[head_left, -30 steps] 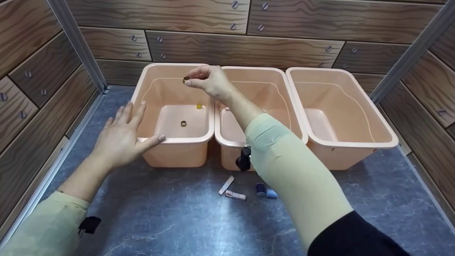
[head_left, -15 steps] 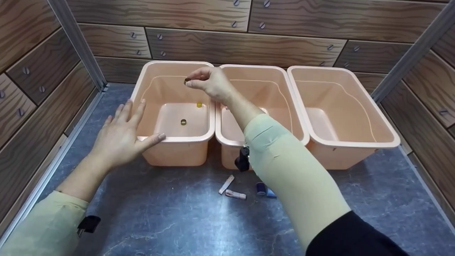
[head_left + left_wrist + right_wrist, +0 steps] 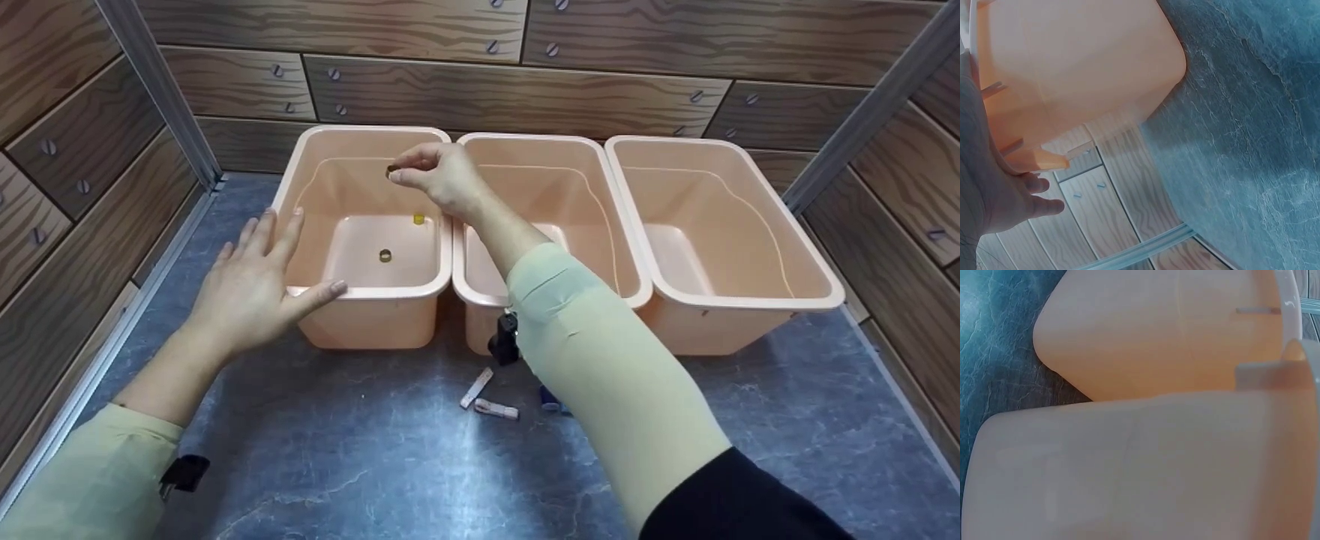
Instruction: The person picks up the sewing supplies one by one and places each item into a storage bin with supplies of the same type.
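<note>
My right hand (image 3: 442, 176) pinches a small dark gold ring (image 3: 391, 171) between thumb and fingertips, over the left peach bin (image 3: 375, 291). On that bin's floor lie a similar brownish ring (image 3: 385, 256) and a small yellow ring-like piece (image 3: 418, 218). My left hand (image 3: 251, 289) rests on the left bin's near-left rim with its fingers spread and straight; in the left wrist view, the hand (image 3: 1010, 197) lies along the rim. Only the outer walls of bins (image 3: 1129, 461) show in the right wrist view, not the hand.
A middle bin (image 3: 555, 139) and a right bin (image 3: 750, 303) stand beside the left one. In front lie two whitish folded strips, one slanted (image 3: 476, 387) and one flatter (image 3: 496, 409), plus a dark blue spool (image 3: 550, 399) partly behind the right forearm. Wood-patterned walls (image 3: 450, 90) enclose the table.
The head view has shifted slightly. My right hand still holds the ring over the left bin, and my left hand stays on the rim. The right forearm now covers more of the blue spools.
</note>
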Available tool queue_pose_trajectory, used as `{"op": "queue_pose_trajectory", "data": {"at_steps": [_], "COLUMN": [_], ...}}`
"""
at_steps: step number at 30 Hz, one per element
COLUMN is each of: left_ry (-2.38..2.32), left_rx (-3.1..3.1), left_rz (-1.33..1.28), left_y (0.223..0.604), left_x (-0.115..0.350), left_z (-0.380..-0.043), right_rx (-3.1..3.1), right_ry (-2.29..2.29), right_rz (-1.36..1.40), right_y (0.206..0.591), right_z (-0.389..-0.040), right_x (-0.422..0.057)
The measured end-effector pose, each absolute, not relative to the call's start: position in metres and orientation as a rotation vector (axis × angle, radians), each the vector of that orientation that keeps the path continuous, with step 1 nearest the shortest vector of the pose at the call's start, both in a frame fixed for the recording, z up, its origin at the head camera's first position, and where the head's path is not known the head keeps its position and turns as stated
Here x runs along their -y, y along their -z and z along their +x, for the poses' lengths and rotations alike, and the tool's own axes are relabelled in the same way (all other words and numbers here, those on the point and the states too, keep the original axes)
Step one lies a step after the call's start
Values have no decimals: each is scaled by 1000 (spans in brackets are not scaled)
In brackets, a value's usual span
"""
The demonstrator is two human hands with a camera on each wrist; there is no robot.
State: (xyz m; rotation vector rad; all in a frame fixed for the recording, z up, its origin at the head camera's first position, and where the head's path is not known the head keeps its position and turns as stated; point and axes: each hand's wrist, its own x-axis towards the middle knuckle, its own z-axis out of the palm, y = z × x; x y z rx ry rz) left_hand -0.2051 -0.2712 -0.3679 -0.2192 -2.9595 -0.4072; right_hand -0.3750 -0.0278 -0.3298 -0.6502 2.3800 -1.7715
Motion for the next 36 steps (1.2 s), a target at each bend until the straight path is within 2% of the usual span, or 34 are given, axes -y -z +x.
{"op": "queue_pose_trajectory", "data": {"at_steps": [7,19,36], "left_ry": [393,382,375], "left_rx": [2959,2955,2948], "left_rz": [-219,-227,-236], "left_y": [367,368,369], "left_x": [271,270,271], "left_z": [-205,-205,-204], "right_rx": [-2413,-2395,-2375], "right_ry": [1766,1787,1818], "right_rz": [-571,-610,-745], "right_y": [329,327,293], "right_z": [-375,-372,-350], "right_x": [29,25,2]}}
